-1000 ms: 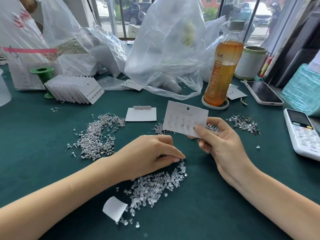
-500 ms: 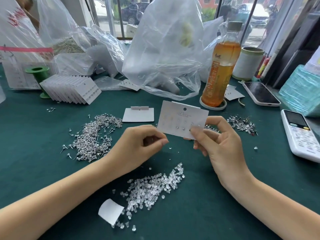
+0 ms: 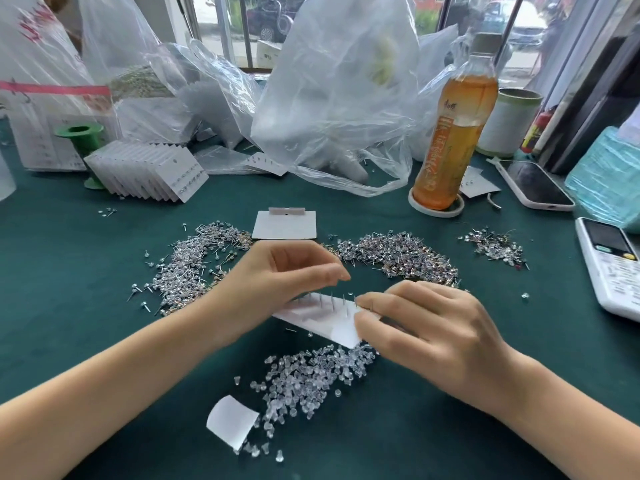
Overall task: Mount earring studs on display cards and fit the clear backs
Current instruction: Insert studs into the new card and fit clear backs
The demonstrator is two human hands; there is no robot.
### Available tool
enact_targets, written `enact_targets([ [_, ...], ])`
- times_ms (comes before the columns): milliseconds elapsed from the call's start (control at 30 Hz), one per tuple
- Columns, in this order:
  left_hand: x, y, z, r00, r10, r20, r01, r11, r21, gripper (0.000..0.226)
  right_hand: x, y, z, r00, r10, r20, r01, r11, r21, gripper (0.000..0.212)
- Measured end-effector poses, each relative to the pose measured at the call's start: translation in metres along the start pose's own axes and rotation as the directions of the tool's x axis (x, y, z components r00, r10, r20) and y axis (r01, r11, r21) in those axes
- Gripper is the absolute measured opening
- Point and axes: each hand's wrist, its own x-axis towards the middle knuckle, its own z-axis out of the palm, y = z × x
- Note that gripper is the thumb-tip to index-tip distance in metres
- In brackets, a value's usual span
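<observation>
Fitting backs: your right hand (image 3: 429, 327) pinches the display card (image 3: 329, 318), posts up; your left hand (image 3: 277, 278) pinches something unseen. Press it onto a post at twelve o'clock.

Green worktop (image 3: 69, 271) backed by crumpled clear plastic bags (image 3: 339, 98) — amber drink bottle (image 3: 453, 133) upright on a white coaster (image 3: 436, 208), smartphone (image 3: 535, 185) face-up near it, white calculator (image 3: 613, 268) at right edge, green spool (image 3: 79, 133) far left.

Dark green felt-covered table (image 3: 69, 271), barred window (image 3: 249, 29) behind, daylight, parked cars (image 3: 273, 15) outside
</observation>
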Motion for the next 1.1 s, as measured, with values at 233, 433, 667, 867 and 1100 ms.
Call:
enact_targets([
  [233,-0.0055,0.0001,0.0080,0.997,0.032,0.075,-0.037,0.997,0.064,0.016,0.0026,-0.0020,-0.0002,0.997,-0.036,0.071,0.040,0.998,-0.051,0.019],
  [433,-0.0070,-0.0008,0.0097,0.996,0.039,0.079,-0.045,0.995,0.084,0.016,0.0043,-0.0031,-0.0016,0.994,-0.014,0.108,0.021,0.998,-0.055,0.016],
  [667,-0.0086,-0.0021,0.0091,0.994,0.032,0.107,-0.042,0.995,0.094,0.014,0.0017,-0.0052,-0.0017,0.991,-0.030,0.127,0.038,0.997,-0.061,0.025],
  [867,-0.0096,-0.0029,0.0094,0.994,0.052,0.101,-0.067,0.988,0.143,0.007,0.0019,-0.0061,-0.0017,0.989,-0.029,0.143,0.036,0.998,-0.053,0.024],
  [1100,-0.0095,-0.0025,0.0111,0.996,0.042,0.077,-0.050,0.993,0.103,0.014,0.0025,-0.0062,-0.0022,0.988,-0.022,0.151,0.030,0.999,-0.046,0.017],
])
